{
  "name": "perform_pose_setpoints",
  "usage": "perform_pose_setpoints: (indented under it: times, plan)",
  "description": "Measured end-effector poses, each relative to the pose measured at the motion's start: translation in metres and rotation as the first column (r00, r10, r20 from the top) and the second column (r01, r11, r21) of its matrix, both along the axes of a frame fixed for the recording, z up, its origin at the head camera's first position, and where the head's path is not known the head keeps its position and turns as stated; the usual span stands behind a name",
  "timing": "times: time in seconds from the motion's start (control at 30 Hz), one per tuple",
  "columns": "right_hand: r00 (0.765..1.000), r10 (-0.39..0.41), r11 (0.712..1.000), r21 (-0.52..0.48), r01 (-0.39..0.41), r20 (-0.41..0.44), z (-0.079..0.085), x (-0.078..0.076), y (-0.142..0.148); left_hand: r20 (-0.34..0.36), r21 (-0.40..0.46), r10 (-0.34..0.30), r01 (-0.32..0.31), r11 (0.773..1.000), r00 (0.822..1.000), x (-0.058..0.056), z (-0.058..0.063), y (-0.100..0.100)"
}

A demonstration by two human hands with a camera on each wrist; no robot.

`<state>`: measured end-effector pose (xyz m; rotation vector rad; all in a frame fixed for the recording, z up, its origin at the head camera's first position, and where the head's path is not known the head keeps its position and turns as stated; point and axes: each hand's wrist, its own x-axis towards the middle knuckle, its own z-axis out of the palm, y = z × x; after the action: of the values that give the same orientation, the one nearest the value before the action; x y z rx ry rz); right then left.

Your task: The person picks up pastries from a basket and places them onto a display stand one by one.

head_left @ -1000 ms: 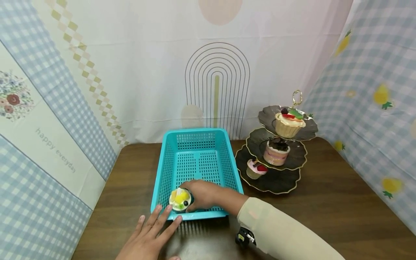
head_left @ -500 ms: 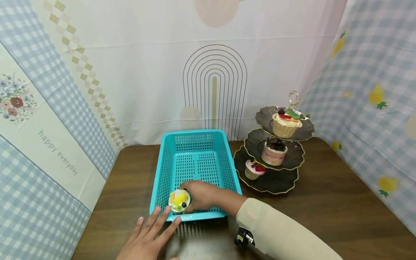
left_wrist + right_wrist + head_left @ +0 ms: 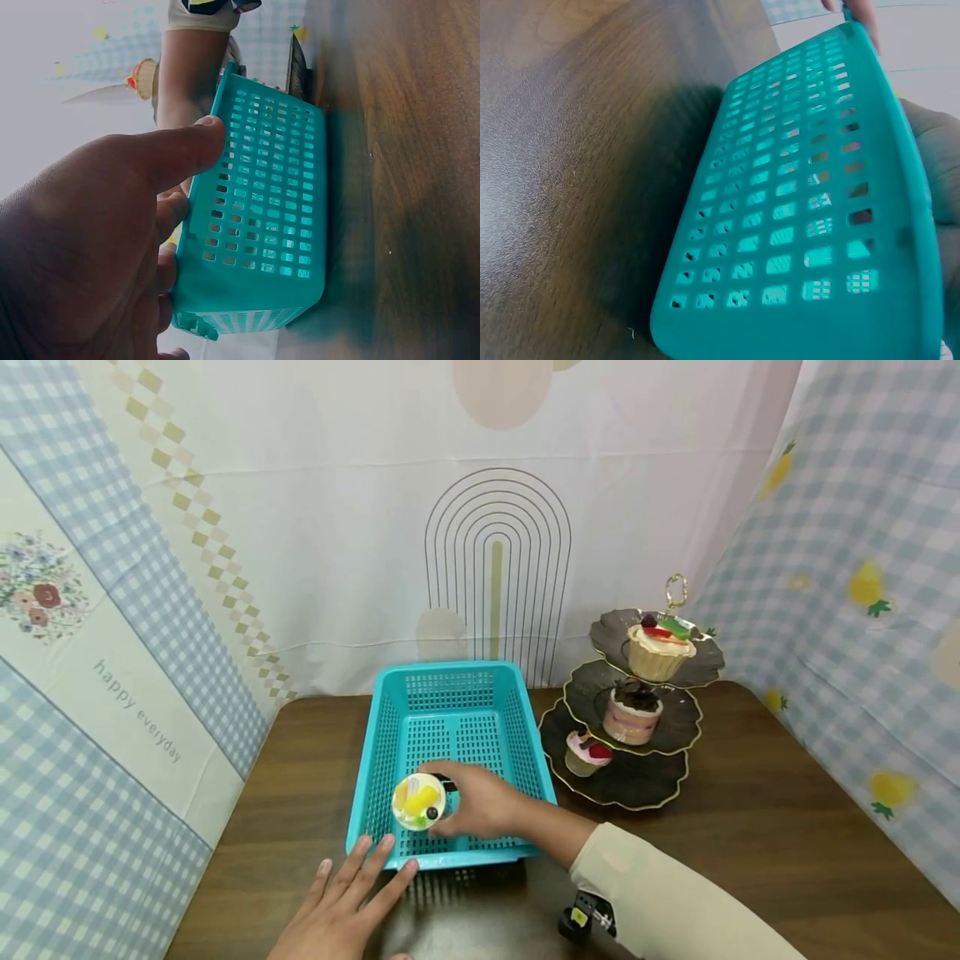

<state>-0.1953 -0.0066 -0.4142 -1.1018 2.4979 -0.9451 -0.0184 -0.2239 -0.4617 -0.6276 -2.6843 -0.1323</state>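
Observation:
In the head view, my right hand (image 3: 483, 803) grips a fruit-topped cupcake (image 3: 417, 802) by its side, over the near-left part of a turquoise plastic basket (image 3: 480, 860). White cream with yellow fruit and a dark berry covers the cupcake's top; the fingers hide much of its side. My left hand (image 3: 341, 906) lies with straight, spread fingertips on the basket's near rim. In the left wrist view, its thumb (image 3: 191, 150) touches the basket's outer edge. The perforated basket wall (image 3: 780, 180) hides most of the right hand's work in the right wrist view.
A three-tier dark stand (image 3: 615, 777) with gold edges is right of the basket. Its tiers bear a fruit tart (image 3: 657, 652), a pink layered cake (image 3: 632, 718) and a small pink cupcake (image 3: 585, 756). Patterned cloth (image 3: 337, 527) hangs behind the wooden table (image 3: 765, 843).
My right hand has raised the fruit-topped cupcake slightly from the basket's near-left corner and shifted it a little away from me. The left hand stays on the rim.

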Motion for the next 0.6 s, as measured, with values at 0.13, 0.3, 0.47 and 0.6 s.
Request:
perform_pose_setpoints:
  times: [0.13, 0.3, 0.47, 0.6]
  plan:
    - [0.999, -0.036, 0.997, -0.068, 0.039, 0.04, 0.005, 0.0, 0.011, 0.033, 0.005, 0.007, -0.007, 1.0, 0.999, 0.0, 0.001, 0.001]
    - [0.996, -0.048, 0.986, -0.156, 0.06, 0.077, 0.011, -0.001, 0.03, 0.067, 0.01, 0.022, -0.023, 1.0, 0.997, 0.0, 0.001, 0.002]
    - [0.993, -0.074, 0.978, -0.188, 0.09, 0.092, 0.018, 0.001, 0.054, 0.081, 0.019, 0.023, -0.025, 1.0, 0.996, 0.0, 0.002, 0.002]
    - [0.989, -0.118, 0.975, -0.179, 0.132, 0.085, 0.022, 0.003, 0.073, 0.121, 0.034, 0.03, -0.034, 0.999, 0.992, 0.0, 0.004, 0.002]
